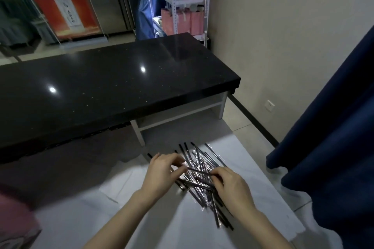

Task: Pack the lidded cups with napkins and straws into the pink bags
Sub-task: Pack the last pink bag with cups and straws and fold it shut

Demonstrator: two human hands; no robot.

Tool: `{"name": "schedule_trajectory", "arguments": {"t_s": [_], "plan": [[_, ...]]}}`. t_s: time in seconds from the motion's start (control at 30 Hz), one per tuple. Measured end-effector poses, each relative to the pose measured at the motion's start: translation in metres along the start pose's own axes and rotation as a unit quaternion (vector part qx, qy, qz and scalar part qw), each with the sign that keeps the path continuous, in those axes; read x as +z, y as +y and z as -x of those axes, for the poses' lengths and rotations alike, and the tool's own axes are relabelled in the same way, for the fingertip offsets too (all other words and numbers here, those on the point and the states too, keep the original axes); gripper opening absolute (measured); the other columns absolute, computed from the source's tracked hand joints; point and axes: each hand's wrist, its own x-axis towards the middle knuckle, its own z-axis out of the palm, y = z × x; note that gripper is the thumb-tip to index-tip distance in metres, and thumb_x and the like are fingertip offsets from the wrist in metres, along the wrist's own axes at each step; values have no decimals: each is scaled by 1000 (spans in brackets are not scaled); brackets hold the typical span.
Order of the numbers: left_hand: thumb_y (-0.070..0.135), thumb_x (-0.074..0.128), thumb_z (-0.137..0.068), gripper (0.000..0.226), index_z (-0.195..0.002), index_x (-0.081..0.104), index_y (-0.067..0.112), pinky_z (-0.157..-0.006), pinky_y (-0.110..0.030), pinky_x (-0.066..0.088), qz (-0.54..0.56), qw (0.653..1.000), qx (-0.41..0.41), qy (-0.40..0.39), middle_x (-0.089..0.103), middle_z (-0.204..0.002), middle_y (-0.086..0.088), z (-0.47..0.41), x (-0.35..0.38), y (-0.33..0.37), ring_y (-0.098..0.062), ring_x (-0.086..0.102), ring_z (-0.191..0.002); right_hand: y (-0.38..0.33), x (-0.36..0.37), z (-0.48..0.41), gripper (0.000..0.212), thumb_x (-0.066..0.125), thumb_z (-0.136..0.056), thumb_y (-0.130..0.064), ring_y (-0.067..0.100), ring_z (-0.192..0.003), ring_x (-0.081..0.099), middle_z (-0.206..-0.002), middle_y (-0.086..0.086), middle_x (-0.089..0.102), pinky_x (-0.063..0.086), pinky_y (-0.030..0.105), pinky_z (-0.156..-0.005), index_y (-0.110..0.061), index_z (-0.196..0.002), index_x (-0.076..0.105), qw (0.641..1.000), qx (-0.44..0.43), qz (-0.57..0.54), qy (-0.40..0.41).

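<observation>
A heap of several black straws in clear wrappers [200, 159] lies on a white sheet [182, 222] spread over the floor. My left hand [162, 172] and my right hand [232, 186] are both over the heap. Together they pinch one wrapped straw [199, 171], the left at its left end, the right at its right end. Pink bags [176, 21] stand far off on a metal shelf rack [174, 2]. No lidded cups or napkins show in this view.
A long black glossy table [101, 87] stands just beyond the sheet. A dark blue curtain [334, 147] hangs at the right, touching the sheet's edge. Something pink and blurred [14, 222] sits at the lower left. A red banner [60, 0] stands at the back.
</observation>
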Motion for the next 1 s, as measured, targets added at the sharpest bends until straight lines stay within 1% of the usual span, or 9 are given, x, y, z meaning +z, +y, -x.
{"name": "schedule_trajectory", "arguments": {"t_s": [0.1,0.27,0.33,0.43,0.57,0.7,0.77,0.9,1.0], "plan": [[38,77,-77,12,-80,67,31,-100,-38,36,17,999,11,33,65,-78,20,10,-21,-7,1,57,-81,-13,-5,-2,17,63,-89,-11,12,-90,62,-96,-8,68,44,19,-80,-19,-102,71,998,-40,-41,-10],[14,80,-76,17,-83,70,25,-70,-18,51,150,988,-3,44,65,-80,12,43,-64,-20,-4,66,-78,-62,-2,-7,39,59,-81,9,11,-96,62,-103,-2,70,38,6,-88,-14,-109,72,983,-146,-77,-75],[7,80,-73,22,-84,72,24,-67,-15,51,152,987,-14,56,65,-82,12,61,-84,-28,-5,67,-76,-90,5,-7,48,53,-77,16,8,-93,62,-102,-1,69,41,8,-88,-14,-110,71,976,-181,-82,-91],[0,78,-71,27,-87,74,22,-67,-20,53,137,988,-25,66,66,-83,10,96,-118,-40,-7,67,-77,-136,21,0,61,45,-68,21,3,-82,60,-96,-11,64,44,11,-83,-16,-109,71,962,-224,-90,-125],[0,78,-73,25,-89,76,18,-66,-21,52,99,985,-26,137,67,-81,8,147,-175,-51,-7,64,-75,-205,47,16,48,58,-78,6,0,-89,56,-101,-12,63,41,10,-82,-22,-116,66,936,-313,-86,-138],[9,77,-78,21,-93,73,24,-67,-16,50,36,979,-40,196,65,-85,16,204,-240,-61,-4,64,-80,-274,69,37,32,71,-85,-15,2,-91,57,-105,-10,59,48,19,-80,-21,-116,65,899,-412,-125,-79],[12,77,-78,20,-90,71,26,-68,-14,49,17,973,-46,225,64,-84,18,229,-269,-66,-4,64,-80,-306,78,49,25,72,-84,-17,7,-90,60,-101,-6,61,50,22,-78,-16,-109,68,879,-454,-138,-52],[9,79,-76,19,-88,69,21,-67,-20,53,23,955,-38,292,65,-86,13,270,-312,-80,-9,65,-79,-361,98,66,21,76,-81,-12,11,-81,62,-91,-3,67,54,26,-69,-14,-102,73,853,-505,-127,-33],[16,79,-77,31,-103,66,25,-75,-16,53,60,929,-54,362,68,-96,14,298,-334,-97,-8,67,-88,-401,106,69,18,77,-78,-11,11,-80,64,-89,-2,69,56,31,-67,-13,-95,75,856,-492,-156,-41]]}}
